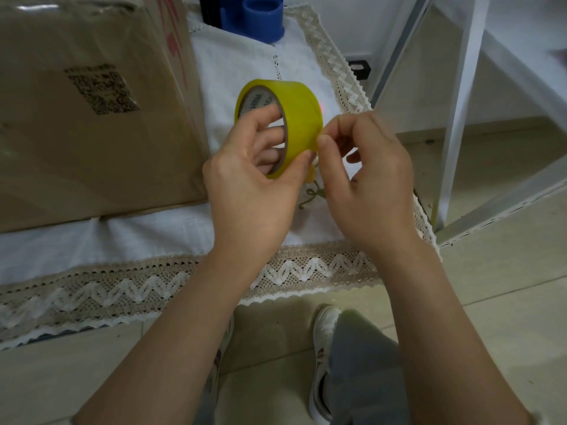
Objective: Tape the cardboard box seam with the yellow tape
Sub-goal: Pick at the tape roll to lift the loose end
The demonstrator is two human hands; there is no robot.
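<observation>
A roll of yellow tape (299, 115) is held upright above the table, to the right of a large cardboard box (92, 102). My left hand (251, 185) grips the roll, with fingers through its core and the thumb on the outer face. My right hand (368, 179) pinches at the roll's right edge with thumb and forefinger, on the tape's surface. The box stands on the white tablecloth (171, 240) at the left, with a blurred printed code on its face. The box seam is not visible.
A blue plastic cylinder holder (264, 16) stands at the back of the table. A white metal frame (460, 102) rises at the right, beyond the lace-trimmed table edge (184, 277). Below are tiled floor and my shoes (325, 348).
</observation>
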